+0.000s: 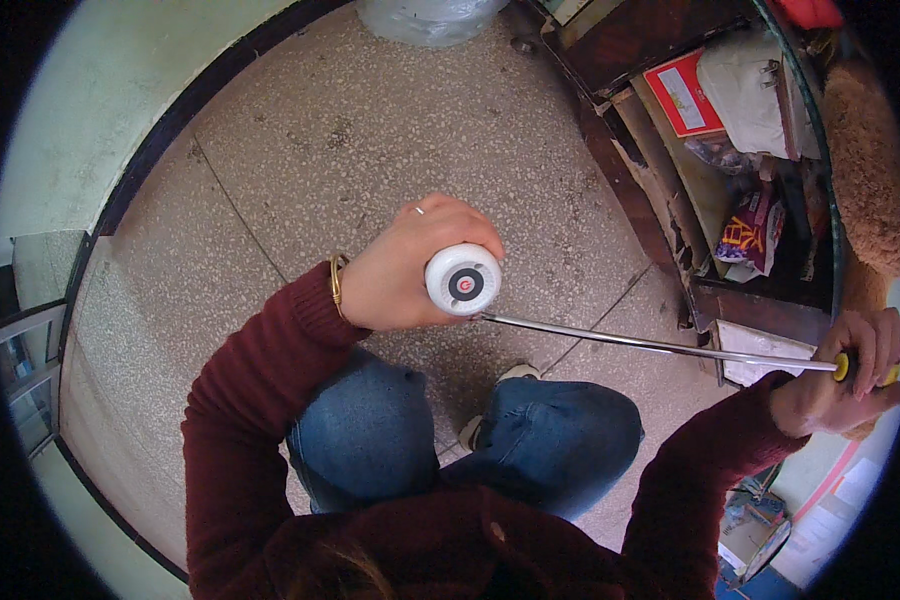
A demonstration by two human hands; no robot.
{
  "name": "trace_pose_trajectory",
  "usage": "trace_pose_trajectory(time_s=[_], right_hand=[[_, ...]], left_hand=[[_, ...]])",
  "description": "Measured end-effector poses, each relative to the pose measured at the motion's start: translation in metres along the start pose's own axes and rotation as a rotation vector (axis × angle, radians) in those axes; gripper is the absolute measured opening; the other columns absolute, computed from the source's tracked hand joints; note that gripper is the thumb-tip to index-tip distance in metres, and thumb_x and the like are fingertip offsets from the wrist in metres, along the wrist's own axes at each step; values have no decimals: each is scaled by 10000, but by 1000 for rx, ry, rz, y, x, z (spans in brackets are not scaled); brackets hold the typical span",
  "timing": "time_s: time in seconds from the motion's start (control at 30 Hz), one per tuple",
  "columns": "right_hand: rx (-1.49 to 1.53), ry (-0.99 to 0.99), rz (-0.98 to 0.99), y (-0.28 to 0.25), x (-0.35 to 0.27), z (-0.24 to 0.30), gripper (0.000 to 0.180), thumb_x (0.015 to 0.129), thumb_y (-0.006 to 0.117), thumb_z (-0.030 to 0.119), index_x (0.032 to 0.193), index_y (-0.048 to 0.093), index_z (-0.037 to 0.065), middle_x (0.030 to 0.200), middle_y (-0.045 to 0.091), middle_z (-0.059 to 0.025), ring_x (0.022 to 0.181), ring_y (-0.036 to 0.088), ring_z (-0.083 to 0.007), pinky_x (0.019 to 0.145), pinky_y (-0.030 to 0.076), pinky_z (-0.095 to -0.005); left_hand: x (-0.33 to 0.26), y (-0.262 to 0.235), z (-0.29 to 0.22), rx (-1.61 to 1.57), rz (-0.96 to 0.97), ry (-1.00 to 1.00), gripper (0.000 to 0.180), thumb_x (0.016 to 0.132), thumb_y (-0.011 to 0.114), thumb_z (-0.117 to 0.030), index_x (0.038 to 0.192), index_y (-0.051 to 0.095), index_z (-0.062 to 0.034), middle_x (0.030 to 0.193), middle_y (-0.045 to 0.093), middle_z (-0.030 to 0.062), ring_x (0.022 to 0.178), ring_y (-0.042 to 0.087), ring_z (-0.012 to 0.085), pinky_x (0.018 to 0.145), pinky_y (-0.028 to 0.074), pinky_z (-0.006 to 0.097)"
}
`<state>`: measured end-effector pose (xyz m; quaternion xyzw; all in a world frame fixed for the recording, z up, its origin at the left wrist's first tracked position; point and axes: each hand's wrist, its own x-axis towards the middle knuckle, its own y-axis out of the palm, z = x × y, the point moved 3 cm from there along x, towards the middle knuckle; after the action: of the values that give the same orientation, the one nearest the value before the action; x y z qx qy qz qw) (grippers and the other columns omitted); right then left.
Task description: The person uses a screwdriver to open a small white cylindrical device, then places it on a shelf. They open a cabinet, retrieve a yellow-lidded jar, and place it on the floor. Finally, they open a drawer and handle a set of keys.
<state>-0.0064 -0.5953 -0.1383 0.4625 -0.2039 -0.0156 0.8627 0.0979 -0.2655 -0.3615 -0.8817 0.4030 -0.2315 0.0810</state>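
Note:
My left hand (410, 265) is wrapped round a white round-topped device (466, 281), held in front of me above my knees. A dark round button with a red power symbol sits in the middle of its top; its lower body is hidden. Out to the right, my right hand (845, 375) grips the yellow handle of a screwdriver. The long metal shaft of the screwdriver (660, 348) reaches left, and its tip meets the near side of the device beside my left hand. Whether the tip sits in a screw cannot be seen.
An old wooden cabinet (710, 300) stands on the right, with a red box (683, 95) and a purple packet (752, 232) on its shelves. Brown plush (865, 165) lies beside it. A plastic-wrapped object (432, 18) stands on the speckled floor (410, 120) ahead.

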Motion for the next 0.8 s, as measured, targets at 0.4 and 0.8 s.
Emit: trace_pose_trajectory(time_s=[0.4,0.8], right_hand=[[-249,104,26,12,-26,21,230,856,615,238,767,456,97,682,507,-14,554,524,-20,770,557,-306],[-225,-58,136,11,-19,21,336,923,518,342,899,543,8,793,605,-95,672,625,-147,677,560,-274]], left_hand=[[-5,0,4,172,37,-130,592,564,834,-185,1105,593,-156,1086,614,33,1054,549,266,945,383,412],[-3,2,-4,380,54,-89,530,587,781,-294,1068,600,-165,967,646,29,982,626,261,985,376,489]])
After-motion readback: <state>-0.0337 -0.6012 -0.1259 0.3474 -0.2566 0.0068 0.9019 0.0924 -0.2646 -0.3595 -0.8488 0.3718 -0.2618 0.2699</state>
